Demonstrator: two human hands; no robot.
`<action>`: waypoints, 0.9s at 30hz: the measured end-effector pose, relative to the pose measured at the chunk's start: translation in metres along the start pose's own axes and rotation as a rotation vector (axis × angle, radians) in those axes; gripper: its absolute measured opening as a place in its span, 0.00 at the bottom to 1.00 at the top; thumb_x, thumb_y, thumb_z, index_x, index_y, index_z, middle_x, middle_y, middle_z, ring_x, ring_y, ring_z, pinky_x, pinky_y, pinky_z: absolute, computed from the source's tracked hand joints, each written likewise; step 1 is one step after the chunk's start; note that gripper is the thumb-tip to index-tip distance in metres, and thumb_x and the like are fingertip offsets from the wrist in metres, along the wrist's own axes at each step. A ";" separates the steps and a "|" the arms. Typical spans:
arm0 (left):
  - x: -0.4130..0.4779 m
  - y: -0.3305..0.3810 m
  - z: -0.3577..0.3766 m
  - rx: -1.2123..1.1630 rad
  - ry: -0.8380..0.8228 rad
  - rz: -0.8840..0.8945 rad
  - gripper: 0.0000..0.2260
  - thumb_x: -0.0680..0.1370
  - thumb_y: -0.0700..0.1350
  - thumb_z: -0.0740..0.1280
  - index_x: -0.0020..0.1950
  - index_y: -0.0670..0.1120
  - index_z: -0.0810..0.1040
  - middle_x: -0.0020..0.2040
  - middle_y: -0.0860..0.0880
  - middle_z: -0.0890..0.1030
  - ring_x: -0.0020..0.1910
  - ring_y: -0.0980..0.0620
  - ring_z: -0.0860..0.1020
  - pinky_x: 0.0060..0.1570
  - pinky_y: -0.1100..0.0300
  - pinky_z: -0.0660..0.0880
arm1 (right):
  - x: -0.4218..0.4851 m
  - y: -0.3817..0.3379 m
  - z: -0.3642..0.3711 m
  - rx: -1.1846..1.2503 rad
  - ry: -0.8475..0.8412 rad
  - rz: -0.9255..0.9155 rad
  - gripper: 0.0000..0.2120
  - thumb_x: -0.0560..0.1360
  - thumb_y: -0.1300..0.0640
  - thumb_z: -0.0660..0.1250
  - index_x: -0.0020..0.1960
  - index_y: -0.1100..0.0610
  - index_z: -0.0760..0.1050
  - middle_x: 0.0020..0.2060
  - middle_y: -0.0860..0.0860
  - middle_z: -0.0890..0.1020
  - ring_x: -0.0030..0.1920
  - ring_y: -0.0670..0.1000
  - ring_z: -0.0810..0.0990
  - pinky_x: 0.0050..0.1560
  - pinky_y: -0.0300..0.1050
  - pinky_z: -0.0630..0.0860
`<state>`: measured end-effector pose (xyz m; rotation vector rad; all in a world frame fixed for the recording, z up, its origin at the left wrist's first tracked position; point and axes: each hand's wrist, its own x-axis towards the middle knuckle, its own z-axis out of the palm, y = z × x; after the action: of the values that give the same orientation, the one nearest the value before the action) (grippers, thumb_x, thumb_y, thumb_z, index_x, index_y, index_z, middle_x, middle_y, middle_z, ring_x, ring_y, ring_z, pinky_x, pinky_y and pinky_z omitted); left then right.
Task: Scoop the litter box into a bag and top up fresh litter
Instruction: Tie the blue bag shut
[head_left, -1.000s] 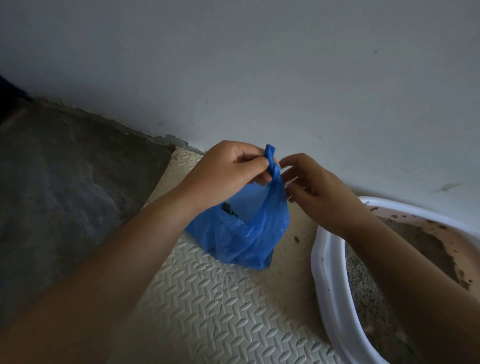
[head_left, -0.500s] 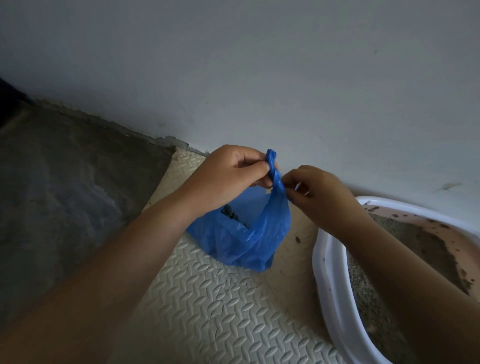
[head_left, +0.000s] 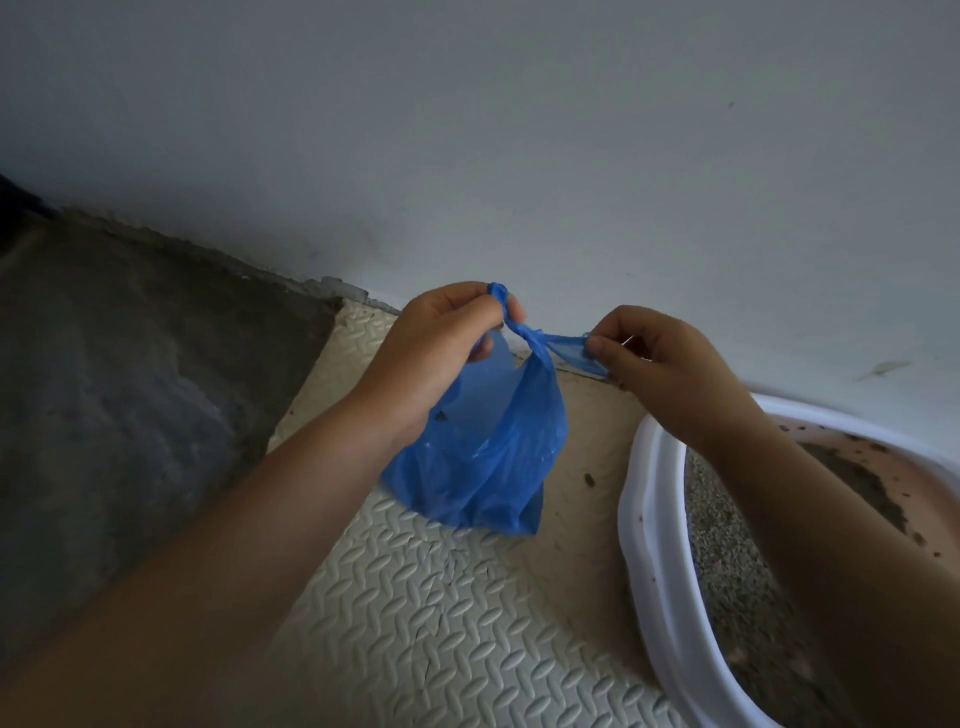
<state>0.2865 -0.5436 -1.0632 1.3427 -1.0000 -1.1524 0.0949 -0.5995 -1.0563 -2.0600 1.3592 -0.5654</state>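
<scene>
Head view: a thin blue plastic bag hangs left of the white oval plastic litter box; whether its bottom touches the mat cannot be told.
Left hand: left of the litter box, clenched round one twisted bag handle.
Right hand: above the litter box's far-left rim, pinching the other handle, which is drawn taut.
Handles: they cross between the two hands.
Litter box contents: grey granular litter; dark specks on the pinkish inner wall.
Mat: a cream embossed foam mat, left of the litter box, under the bag.
Floor: dark grey concrete floor, further left of the litter box.
Wall: pale painted wall, behind the litter box.
</scene>
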 end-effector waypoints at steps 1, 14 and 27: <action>0.000 0.000 0.001 -0.015 -0.005 -0.006 0.10 0.70 0.44 0.61 0.33 0.51 0.80 0.33 0.47 0.69 0.36 0.51 0.67 0.46 0.57 0.72 | 0.000 0.001 0.000 0.009 0.001 0.004 0.08 0.76 0.56 0.65 0.38 0.50 0.75 0.30 0.47 0.77 0.33 0.48 0.75 0.38 0.43 0.71; 0.007 -0.011 -0.003 0.063 -0.051 0.055 0.09 0.78 0.49 0.65 0.40 0.52 0.82 0.31 0.54 0.73 0.35 0.55 0.71 0.42 0.66 0.69 | 0.001 0.009 -0.001 0.135 0.008 0.058 0.08 0.75 0.56 0.66 0.38 0.51 0.77 0.28 0.45 0.78 0.30 0.42 0.75 0.41 0.47 0.74; 0.015 -0.038 -0.027 -0.190 0.147 0.027 0.16 0.79 0.46 0.64 0.33 0.57 0.82 0.39 0.60 0.80 0.42 0.61 0.76 0.51 0.61 0.68 | 0.002 0.038 -0.004 0.051 0.136 0.164 0.08 0.76 0.57 0.65 0.38 0.52 0.75 0.30 0.49 0.78 0.34 0.51 0.78 0.45 0.51 0.77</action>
<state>0.3148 -0.5492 -1.1032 1.2392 -0.7805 -1.0837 0.0680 -0.6139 -1.0795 -1.8768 1.5588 -0.6715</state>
